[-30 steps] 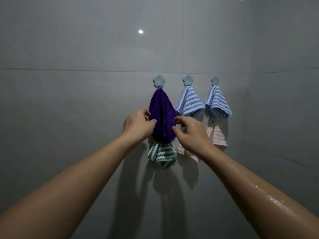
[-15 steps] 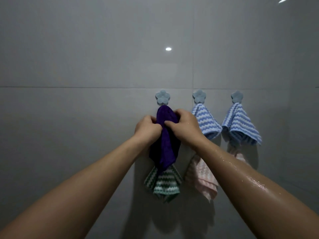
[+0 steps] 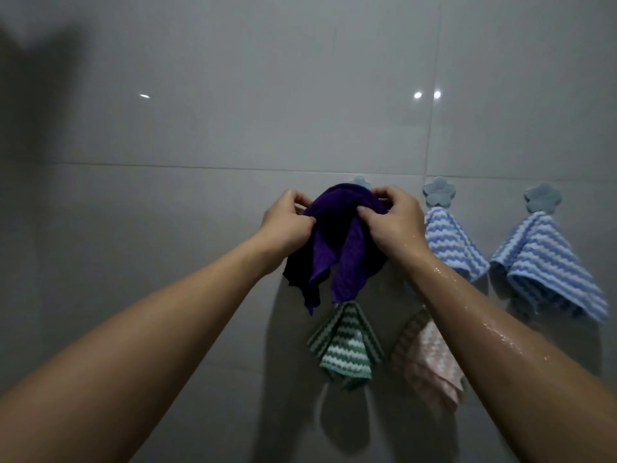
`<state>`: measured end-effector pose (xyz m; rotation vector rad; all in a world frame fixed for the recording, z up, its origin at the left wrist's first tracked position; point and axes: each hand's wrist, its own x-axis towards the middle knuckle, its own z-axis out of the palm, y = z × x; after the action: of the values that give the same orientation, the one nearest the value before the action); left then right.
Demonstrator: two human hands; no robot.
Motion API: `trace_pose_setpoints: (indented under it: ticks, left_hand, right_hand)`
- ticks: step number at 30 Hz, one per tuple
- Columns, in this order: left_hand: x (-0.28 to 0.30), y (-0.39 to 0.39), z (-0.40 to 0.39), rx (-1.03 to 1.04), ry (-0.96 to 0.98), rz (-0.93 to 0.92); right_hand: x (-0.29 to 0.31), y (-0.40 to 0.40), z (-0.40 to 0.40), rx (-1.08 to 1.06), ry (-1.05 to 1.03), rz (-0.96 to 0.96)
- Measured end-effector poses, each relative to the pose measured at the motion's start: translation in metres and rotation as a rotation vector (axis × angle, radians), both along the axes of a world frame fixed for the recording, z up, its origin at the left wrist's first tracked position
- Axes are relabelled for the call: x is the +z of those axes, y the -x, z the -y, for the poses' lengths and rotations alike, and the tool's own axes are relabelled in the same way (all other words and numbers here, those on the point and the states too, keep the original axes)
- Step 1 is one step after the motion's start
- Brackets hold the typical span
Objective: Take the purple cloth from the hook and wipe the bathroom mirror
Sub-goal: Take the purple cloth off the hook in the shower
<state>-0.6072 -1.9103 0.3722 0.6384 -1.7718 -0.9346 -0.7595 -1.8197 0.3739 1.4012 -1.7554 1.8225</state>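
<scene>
Purple cloth (image 3: 337, 242) draped downward between hands (image 3: 337, 218)

Ahead of you is a grey tiled wall (image 3: 200, 128), glossy, with small light reflections (image 3: 417, 94) on it and a dark shadow in the upper left corner. To your right you see two blue flower-shaped hooks (image 3: 439, 192) fixed just under a horizontal grout line. From each hangs a blue-and-white striped cloth (image 3: 447, 242), the far right one (image 3: 547, 269) draping lower and wider. Lower on the wall you have a green-and-white striped cloth (image 3: 344, 352), and just beside it to the right a pale pink cloth (image 3: 430, 365), partly hidden.
</scene>
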Motion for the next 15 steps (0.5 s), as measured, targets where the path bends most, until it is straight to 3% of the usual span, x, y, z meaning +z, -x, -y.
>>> trace_pose_setpoints:
  ticks: [8, 11, 15]
  left_hand:
    - [-0.058, -0.115, -0.010, 0.057, -0.149, -0.052]
    - [-0.100, -0.190, -0.017, 0.106, -0.272, -0.050]
    - [-0.159, -0.294, -0.025, 0.039, -0.484, 0.114]
  right_hand:
    - [-0.046, -0.087, 0.023, 0.586, -0.131, 0.154]
    - [-0.076, -0.142, 0.038, 0.761, -0.317, 0.154]
    - [-0.118, -0.223, 0.061, 1.001, -0.653, 0.112]
